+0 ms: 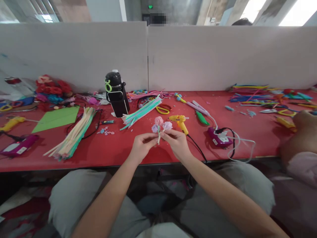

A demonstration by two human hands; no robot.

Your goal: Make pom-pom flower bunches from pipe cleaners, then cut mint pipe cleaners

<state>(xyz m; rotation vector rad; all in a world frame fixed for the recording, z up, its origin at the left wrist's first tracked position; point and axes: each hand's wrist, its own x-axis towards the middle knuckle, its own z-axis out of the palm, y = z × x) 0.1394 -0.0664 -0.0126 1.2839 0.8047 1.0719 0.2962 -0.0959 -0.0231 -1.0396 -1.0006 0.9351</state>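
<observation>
Pinched between left hand [143,144] and right hand [174,141]: fuzzy pipe-cleaner flowers [161,125], round pastel puffs on thin stems, above the table edge. Just beyond the grip, a yellow plastic glue gun [180,121]; further left, a bundle of mint chenille stems [141,113].

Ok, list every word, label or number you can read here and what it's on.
None can be read.
Green sign above the far doorway: too small.
White labels on the two purple boxes: blurred.
The black bottle shows no text.
</observation>
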